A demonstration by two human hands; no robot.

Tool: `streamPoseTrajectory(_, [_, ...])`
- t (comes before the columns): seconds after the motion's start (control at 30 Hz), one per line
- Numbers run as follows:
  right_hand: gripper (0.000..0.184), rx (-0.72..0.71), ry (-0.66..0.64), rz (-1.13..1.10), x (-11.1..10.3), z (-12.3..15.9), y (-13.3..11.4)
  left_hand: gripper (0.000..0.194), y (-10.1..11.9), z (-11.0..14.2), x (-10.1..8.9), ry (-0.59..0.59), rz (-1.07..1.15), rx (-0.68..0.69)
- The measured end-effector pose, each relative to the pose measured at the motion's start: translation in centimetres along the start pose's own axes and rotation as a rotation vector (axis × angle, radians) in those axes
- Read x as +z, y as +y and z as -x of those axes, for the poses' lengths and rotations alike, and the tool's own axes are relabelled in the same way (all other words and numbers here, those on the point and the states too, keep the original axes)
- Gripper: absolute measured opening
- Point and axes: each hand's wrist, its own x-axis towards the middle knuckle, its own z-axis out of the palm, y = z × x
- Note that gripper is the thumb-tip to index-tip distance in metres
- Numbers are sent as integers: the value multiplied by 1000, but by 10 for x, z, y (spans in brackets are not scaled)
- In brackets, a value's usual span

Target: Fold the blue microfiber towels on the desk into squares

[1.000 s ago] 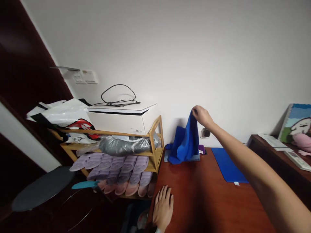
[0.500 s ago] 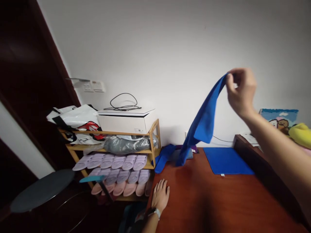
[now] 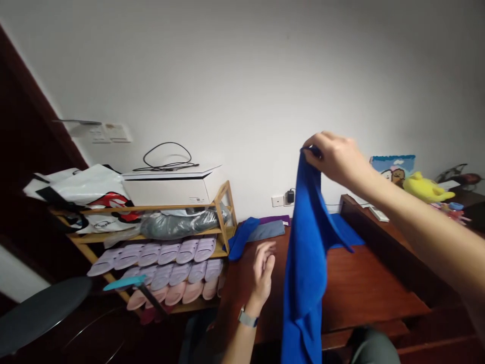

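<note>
My right hand [image 3: 331, 154] pinches a blue cloth [image 3: 305, 242] by its upper end. The cloth hangs in loose folds past the bottom of the view. My left hand [image 3: 264, 268], with a watch [image 3: 248, 317] on its wrist, is raised over the brown tabletop [image 3: 364, 283]. Its fingers are loosely bent and hold nothing, apart from the hanging cloth. Another blue cloth [image 3: 348, 232] lies flat behind it, partly covered from view. At the table's back left lie a rumpled blue cloth [image 3: 242, 237], a grey-blue folded cloth [image 3: 267, 231] and a purple one [image 3: 278, 219].
Left of the table stands a wooden rack [image 3: 223, 205] with lilac and pink slippers, a white box [image 3: 170, 189] and bags. A dark stool [image 3: 45, 313] is at the far left. A raised ledge [image 3: 379, 242] with a yellow plush toy [image 3: 424, 189] borders the right side.
My right hand has brought the blue cloth left and lower, and the cloth now hangs closer to me. My left hand has lifted from the tabletop. The view has turned slightly right.
</note>
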Motion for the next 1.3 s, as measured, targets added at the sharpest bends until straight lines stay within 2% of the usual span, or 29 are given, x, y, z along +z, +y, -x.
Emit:
streamPoseTrajectory(0.07, [16, 5, -47, 46, 6, 4, -16, 59, 62, -19, 9, 62, 84, 154])
streamPoseTrajectory(0.1, [14, 11, -71, 72, 7, 6, -24, 66, 87, -28, 12, 44, 68, 214])
streamPoseTrajectory(0.13, [13, 18, -91, 93, 7, 7, -31, 72, 106, -36, 14, 17, 4, 257])
streamPoseTrajectory(0.2, [12, 32, -112, 111, 6, 9, -42, 74, 127, -51, 17, -19, -197, 298])
streamPoseTrajectory(0.3, [12, 56, -95, 77, 6, 10, -43, 44, 125, -71, 17, -16, -416, 279])
streamPoseTrajectory(0.37, [11, 82, -96, 54, 7, 12, -34, 22, 111, -83, 11, -66, -389, 224])
streamPoseTrajectory(0.4, [10, 104, -107, 49, 8, 13, -28, 17, 103, -89, 6, -84, -350, 189])
streamPoseTrajectory(0.53, [11, 239, -181, 32, 6, 16, -15, 20, 87, -105, -17, -17, -224, 75])
streamPoseTrajectory(0.63, [19, 349, -314, 52, -3, 16, -18, 25, 92, -117, -32, 70, -207, 30])
streamPoseTrajectory(0.73, [28, 416, -467, 70, -13, 19, -18, 32, 103, -133, -47, 187, -278, 66])
streamPoseTrajectory(0.77, [31, 430, -496, 65, -14, 20, -16, 35, 106, -138, -53, 153, -302, 78])
streamPoseTrajectory(0.8, [33, 445, -513, 58, -16, 22, -12, 38, 110, -142, -58, 68, -324, 79])
streamPoseTrajectory(0.9, [34, 474, -527, 37, -16, 29, -1, 44, 116, -149, -70, -316, -379, 25])
streamPoseTrajectory(0.93, [33, 468, -541, 17, -16, 31, 0, 45, 118, -151, -72, -399, -380, 8])
streamPoseTrajectory(0.97, [31, 459, -569, -16, -15, 33, 0, 46, 120, -152, -71, -424, -358, 5])
streamPoseTrajectory(1.0, [31, 449, -608, -66, -15, 35, -3, 46, 122, -152, -68, -396, -310, 15])
streamPoseTrajectory(1.1, [41, 444, -743, -301, -9, 37, -21, 43, 135, -156, -44, -222, -104, 119])
streamPoseTrajectory(1.2, [58, 402, -809, -524, 3, 39, -43, 31, 150, -159, -12, -268, 32, 173])
streamPoseTrajectory(1.3, [53, 331, -769, -612, 14, 45, -54, 26, 157, -157, 4, -277, 145, 129])
